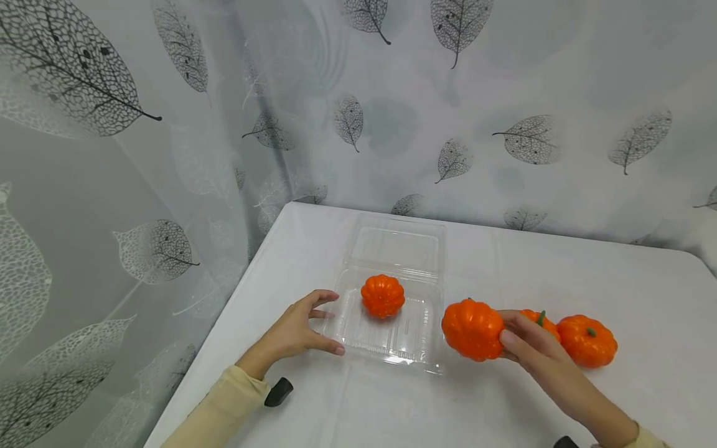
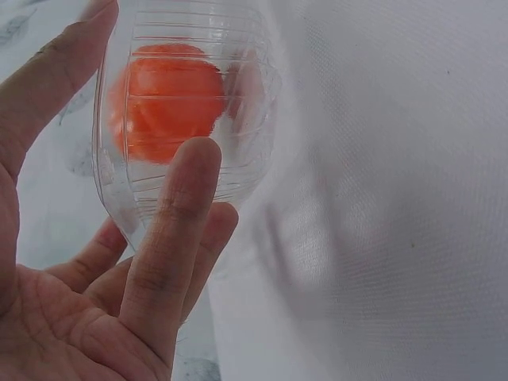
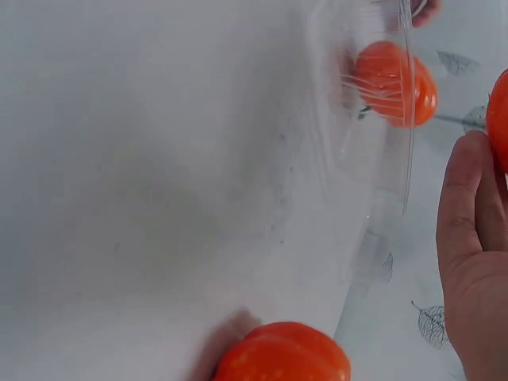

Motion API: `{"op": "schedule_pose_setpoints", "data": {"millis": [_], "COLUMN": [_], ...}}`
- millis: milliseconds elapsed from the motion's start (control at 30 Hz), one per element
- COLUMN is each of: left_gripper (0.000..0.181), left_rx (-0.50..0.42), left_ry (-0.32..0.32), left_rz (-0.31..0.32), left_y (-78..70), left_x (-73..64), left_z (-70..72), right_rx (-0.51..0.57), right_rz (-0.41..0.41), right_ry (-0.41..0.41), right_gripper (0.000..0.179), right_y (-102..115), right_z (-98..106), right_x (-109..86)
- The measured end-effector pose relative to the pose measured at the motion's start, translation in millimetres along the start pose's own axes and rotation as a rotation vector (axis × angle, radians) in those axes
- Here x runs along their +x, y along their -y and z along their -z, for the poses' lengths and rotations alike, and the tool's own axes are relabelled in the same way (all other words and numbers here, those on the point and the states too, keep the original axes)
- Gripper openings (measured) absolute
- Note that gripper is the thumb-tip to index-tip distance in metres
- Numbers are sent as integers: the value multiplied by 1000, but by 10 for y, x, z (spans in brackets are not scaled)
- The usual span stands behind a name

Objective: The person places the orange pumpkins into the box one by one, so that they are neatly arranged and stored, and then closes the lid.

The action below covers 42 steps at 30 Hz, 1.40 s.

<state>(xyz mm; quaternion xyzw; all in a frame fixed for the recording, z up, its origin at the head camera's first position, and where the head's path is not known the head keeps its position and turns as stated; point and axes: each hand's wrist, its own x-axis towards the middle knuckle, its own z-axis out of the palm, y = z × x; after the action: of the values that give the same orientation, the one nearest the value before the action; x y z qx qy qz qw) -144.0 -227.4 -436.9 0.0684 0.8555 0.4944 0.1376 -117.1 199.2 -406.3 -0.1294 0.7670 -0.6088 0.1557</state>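
Note:
My right hand point(image 1: 538, 345) pinches an orange toy pumpkin point(image 1: 472, 330) at its right side, up above the table by the right edge of a clear plastic clamshell box point(image 1: 417, 345). The box lies with its lid point(image 1: 398, 249) folded back. Inside its tray sits another orange pumpkin point(image 1: 383, 297), also visible through the clear wall in the left wrist view. My left hand point(image 1: 299, 330) is at the tray's left side, thumb and fingers spread apart, fingertips point(image 2: 198, 155) right by the ribbed wall. In the right wrist view the held pumpkin point(image 3: 499, 119) is mostly cut off.
Two more pumpkins stand on the right of the white table point(image 1: 644, 298): one in full sight point(image 1: 588, 340), the other point(image 1: 540, 322) partly behind my right hand. A leaf-print curtain point(image 1: 403, 124) hangs behind and left of the table.

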Motion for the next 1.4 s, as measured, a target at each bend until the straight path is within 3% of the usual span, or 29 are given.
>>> {"op": "schedule_pose_setpoints", "data": {"millis": [200,500,700,1033,1400], "left_gripper": [99,98,99,101,99], "left_rx": [-1,8,8,7,-3], "left_ry": [6,-9,-2,0,2], "left_rz": [0,5,12,11,5], "left_y": [5,-12,-26,-21,-21], "left_x": [8,4,4,-1,6], "left_z": [-3,-7,-6,-5,-11], "right_rx": [-77,-49,-42,-157,-380], "right_rz": [17,58,55,68,142], "right_ry": [-31,-119,-128,-135,-178], "right_gripper": [33,45,46,46,41], "right_y": [59,123,140,83,22], "right_z": [-69,-146,-189,-298,-416], "right_x": [173,418,549,721,798]}}
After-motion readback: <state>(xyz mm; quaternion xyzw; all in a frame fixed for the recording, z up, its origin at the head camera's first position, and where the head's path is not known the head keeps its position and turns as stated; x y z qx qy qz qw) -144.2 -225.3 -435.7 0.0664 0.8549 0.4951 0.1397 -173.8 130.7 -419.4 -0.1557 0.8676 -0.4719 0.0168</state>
